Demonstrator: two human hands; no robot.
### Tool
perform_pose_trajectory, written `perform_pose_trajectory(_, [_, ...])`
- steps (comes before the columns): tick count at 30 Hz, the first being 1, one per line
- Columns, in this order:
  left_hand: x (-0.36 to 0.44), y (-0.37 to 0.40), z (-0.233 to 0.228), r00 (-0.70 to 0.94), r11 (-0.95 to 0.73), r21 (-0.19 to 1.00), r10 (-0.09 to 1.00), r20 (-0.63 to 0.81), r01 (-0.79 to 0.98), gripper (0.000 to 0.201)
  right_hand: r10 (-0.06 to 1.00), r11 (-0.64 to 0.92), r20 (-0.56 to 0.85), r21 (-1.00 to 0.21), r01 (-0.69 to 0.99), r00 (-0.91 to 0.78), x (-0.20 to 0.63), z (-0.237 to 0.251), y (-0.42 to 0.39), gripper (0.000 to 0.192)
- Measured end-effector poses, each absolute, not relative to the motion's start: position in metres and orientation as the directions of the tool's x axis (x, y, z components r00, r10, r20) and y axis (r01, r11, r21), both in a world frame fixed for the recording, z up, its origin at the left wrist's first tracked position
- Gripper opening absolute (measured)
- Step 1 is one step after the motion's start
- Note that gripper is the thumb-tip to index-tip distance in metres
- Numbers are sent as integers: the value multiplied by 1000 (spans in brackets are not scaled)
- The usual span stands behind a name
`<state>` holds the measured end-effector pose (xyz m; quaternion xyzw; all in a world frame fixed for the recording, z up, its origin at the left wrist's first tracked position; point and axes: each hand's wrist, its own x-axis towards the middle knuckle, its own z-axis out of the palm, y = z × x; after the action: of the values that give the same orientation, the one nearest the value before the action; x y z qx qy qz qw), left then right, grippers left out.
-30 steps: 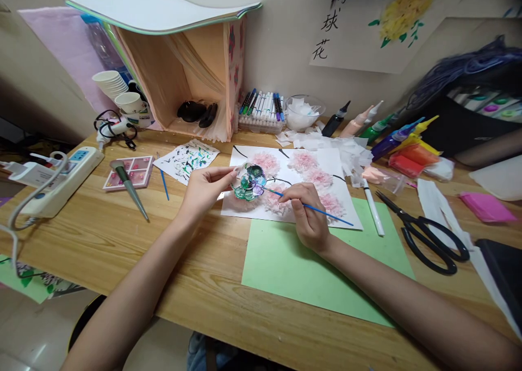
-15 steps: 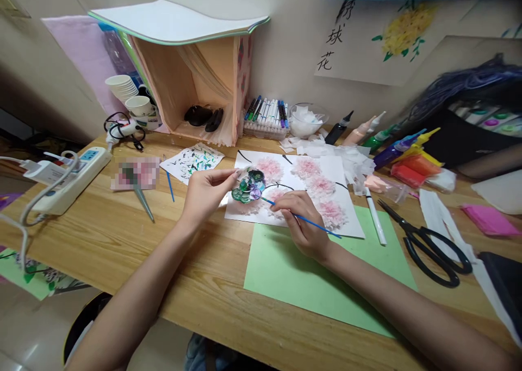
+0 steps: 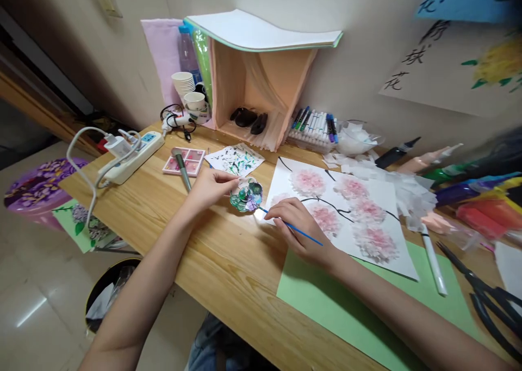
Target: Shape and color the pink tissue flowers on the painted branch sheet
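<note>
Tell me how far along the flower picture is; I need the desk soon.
Done: the sheet already carries several pink blossoms on black branches. In hand: the left hand holds a palette smeared green and purple, and the right hand dips a blue brush at its edge. Left: no green shows on the branches, so leaves seem unpainted.

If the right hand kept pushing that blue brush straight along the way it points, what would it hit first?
Probably the paint-smeared palette held by the left hand; the brush in the right hand has its tip almost at the palette's edge.

Four pink flowers [image 3: 326, 218] on one sheet — two hands [image 3: 299, 232], one brush [image 3: 291, 227], one scissors [image 3: 489, 300].
</note>
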<state>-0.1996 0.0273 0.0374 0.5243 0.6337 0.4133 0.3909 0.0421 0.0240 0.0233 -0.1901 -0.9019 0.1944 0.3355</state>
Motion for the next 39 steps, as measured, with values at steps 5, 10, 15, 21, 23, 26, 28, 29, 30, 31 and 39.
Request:
perform_pose_trajectory(5, [-197, 25, 29, -82, 75, 918, 995, -47, 390, 31, 399, 894, 550, -409, 180, -734, 33, 14, 20, 15])
perform_pose_trajectory(10, [-192, 24, 26, -105, 93, 908, 993, -55, 408, 26, 376, 908, 562, -382, 172, -737, 34, 5, 20, 15])
perform_pose_trajectory(15, [-192, 24, 27, -132, 101, 898, 990, -49, 427, 24, 439, 885, 566, -408, 226, -698, 36, 3, 19, 15])
perform_pose_trajectory(21, [-193, 26, 26, -161, 110, 906, 986, -47, 409, 25, 448, 875, 558, -432, 217, -698, 35, 2, 20, 15])
perform_pose_trajectory(23, [-194, 26, 25, -168, 120, 903, 984, -54, 412, 26, 478, 866, 575, -437, 244, -664, 35, 2, 21, 16])
perform_pose_trajectory(26, [-195, 27, 24, -176, 126, 897, 983, -55, 424, 28, 481, 859, 557, -454, 237, -677, 34, 2, 21, 16])
perform_pose_trajectory(28, [-195, 27, 23, -176, 121, 897, 983, -50, 425, 31, 481, 855, 551, -465, 228, -682, 34, 1, 22, 16])
perform_pose_trajectory(29, [-195, 27, 22, -172, 117, 898, 984, -47, 425, 32, 491, 853, 558, -465, 238, -668, 34, 1, 22, 16])
perform_pose_trajectory(30, [-196, 27, 21, -168, 115, 898, 985, -47, 425, 33, 505, 848, 566, -464, 254, -652, 34, 1, 22, 16])
perform_pose_trajectory(31, [-196, 28, 21, -170, 117, 898, 984, -47, 424, 33, 516, 844, 566, -466, 267, -643, 34, 0, 23, 16])
perform_pose_trajectory(39, [-195, 27, 22, -191, 121, 890, 981, -39, 440, 32, 559, 814, 549, -506, 285, -621, 34, -1, 24, 19])
